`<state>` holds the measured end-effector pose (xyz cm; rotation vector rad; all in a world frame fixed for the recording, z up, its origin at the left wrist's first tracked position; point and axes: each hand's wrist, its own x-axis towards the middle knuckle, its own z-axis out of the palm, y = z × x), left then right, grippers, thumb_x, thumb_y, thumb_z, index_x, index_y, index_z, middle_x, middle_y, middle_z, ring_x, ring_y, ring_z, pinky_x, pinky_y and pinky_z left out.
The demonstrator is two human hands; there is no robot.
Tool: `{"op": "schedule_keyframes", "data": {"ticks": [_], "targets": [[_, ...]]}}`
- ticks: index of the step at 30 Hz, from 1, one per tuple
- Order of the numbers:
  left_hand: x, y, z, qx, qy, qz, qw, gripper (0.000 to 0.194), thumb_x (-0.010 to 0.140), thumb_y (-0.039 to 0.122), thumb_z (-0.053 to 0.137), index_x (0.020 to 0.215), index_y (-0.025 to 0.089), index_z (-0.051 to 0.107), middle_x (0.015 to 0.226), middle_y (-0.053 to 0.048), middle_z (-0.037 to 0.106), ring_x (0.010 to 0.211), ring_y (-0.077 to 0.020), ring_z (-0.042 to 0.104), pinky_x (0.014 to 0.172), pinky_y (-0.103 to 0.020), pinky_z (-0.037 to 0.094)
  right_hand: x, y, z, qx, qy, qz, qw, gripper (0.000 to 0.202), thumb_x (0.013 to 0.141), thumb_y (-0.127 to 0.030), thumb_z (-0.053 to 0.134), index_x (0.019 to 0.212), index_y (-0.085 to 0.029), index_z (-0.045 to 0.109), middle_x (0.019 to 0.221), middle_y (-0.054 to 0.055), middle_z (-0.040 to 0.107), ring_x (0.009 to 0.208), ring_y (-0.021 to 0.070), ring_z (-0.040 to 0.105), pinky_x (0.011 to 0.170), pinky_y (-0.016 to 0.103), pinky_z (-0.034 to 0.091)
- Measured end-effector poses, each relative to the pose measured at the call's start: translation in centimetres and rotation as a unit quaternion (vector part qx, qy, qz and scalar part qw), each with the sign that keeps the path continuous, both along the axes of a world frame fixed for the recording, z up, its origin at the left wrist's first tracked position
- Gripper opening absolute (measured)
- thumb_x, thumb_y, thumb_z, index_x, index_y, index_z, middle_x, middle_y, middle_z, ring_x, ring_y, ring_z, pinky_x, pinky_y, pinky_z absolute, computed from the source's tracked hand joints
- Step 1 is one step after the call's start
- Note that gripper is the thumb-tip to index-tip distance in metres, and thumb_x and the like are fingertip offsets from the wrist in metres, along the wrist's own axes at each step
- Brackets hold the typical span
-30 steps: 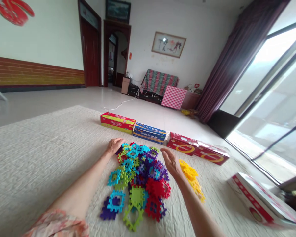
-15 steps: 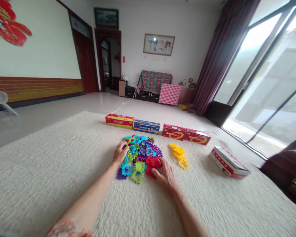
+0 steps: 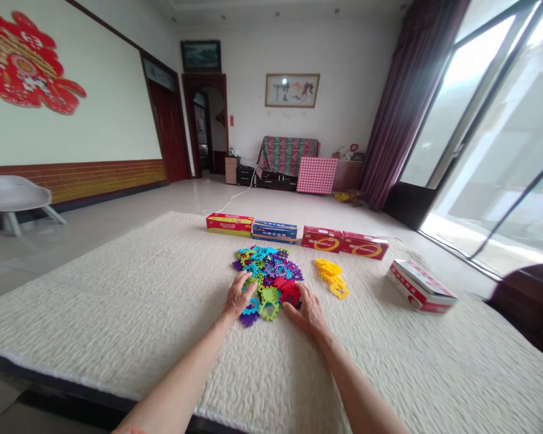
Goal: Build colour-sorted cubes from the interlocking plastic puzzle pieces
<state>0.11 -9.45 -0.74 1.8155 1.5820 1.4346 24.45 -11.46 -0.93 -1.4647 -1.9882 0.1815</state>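
Note:
A heap of interlocking plastic tiles [image 3: 271, 268] in blue, purple, green and red lies on a pale quilted cover [image 3: 163, 289]. My left hand [image 3: 241, 295] rests against the heap's left side, thumb apart from the fingers, by some blue and green tiles. On the opposite side my right hand [image 3: 310, 308] lies beside the red tiles [image 3: 289, 293], its fingers spread and touching their edge. Green tiles [image 3: 269, 304] show between the two hands. A separate small group of yellow tiles [image 3: 332, 277] sits to the right of my right hand.
Behind the heap stand a red-and-yellow box [image 3: 230, 225], a blue box [image 3: 274, 232] and two red boxes [image 3: 323, 240] in a row. A white-and-red box [image 3: 420, 288] lies at the right. A white chair [image 3: 15, 196] stands on the floor at the left.
My left hand has moved down along the heap's left edge, nearer to me. The near blue and purple tiles sit closer in to the heap. The camera view has shifted.

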Motion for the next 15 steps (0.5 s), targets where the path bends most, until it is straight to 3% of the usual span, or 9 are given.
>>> {"op": "schedule_keyframes", "data": {"ticks": [5,10,15], "targets": [[0.1,-2.3,0.0,0.025,0.102,-0.052,0.993,0.051,0.079,0.047,0.057,0.121,0.019,0.058,0.141,-0.013,0.044,0.135,-0.0286,0.034,0.112,-0.046,0.029,0.0,-0.3,0.1,-0.005,0.005,0.002,1.0,0.068,0.08,-0.054,0.053,0.138,-0.02,0.039,0.14,0.014,0.045,0.129,0.0295,0.043,0.104,0.049,0.034],[0.8,-3.7,0.0,0.028,0.275,-0.147,0.95,0.076,0.062,0.054,0.072,0.129,0.023,0.054,0.149,-0.013,0.035,0.14,-0.0392,0.019,0.11,-0.058,0.024,0.1,-0.5,0.3,-0.033,-0.017,0.028,0.999,0.075,0.075,-0.057,0.058,0.139,-0.023,0.037,0.144,0.013,0.041,0.132,0.0302,0.037,0.106,0.051,0.029],[1.5,-4.0,0.1,0.025,0.317,-0.131,0.939,0.072,0.069,0.05,0.067,0.134,0.022,0.049,0.148,-0.012,0.037,0.139,-0.0369,0.022,0.11,-0.056,0.025,0.2,-0.4,0.3,-0.016,-0.009,0.042,0.999,0.075,0.072,-0.051,0.064,0.136,-0.022,0.039,0.142,0.014,0.043,0.13,0.0292,0.04,0.105,0.05,0.03]]}}
